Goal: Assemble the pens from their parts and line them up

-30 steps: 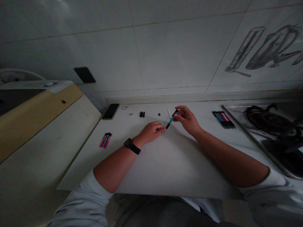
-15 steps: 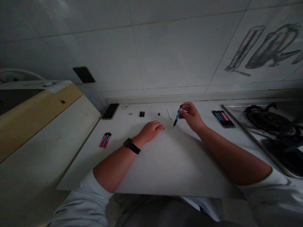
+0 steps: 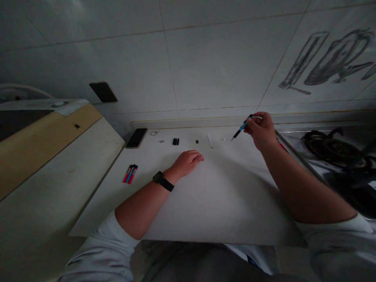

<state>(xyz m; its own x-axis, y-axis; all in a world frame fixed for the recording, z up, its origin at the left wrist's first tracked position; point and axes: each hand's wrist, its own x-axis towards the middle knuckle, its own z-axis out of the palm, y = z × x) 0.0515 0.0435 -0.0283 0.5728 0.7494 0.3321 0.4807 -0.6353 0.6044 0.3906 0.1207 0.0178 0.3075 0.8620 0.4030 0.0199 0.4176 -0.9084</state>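
My right hand (image 3: pixel 261 129) pinches a blue-and-black pen (image 3: pixel 242 127) near its upper end. The pen slants with its tip down to the left, above the back right of the white counter (image 3: pixel 211 203). My left hand (image 3: pixel 188 162), below a black watch (image 3: pixel 163 181), rests on the counter with its fingers curled together and nothing visible in them. Beyond it lie a small dark piece (image 3: pixel 197 141), a thin white stick (image 3: pixel 209 141) and a tiny pale piece (image 3: pixel 223 139). More pens (image 3: pixel 281 144) are mostly hidden behind my right hand and forearm.
Three red and blue pen barrels (image 3: pixel 130 174) lie at the left. Along the back are a phone (image 3: pixel 136 138), a ring (image 3: pixel 154 133), tiny metallic bits (image 3: pixel 161 141) and black grips (image 3: pixel 176 141). A gas stove (image 3: pixel 337 152) borders the right; a tiled wall (image 3: pixel 211 70) stands behind.
My right hand has carried the pen to the right and farther back, now covering much of the pen row. A tiny pale piece shows where it was. My left hand stays put.
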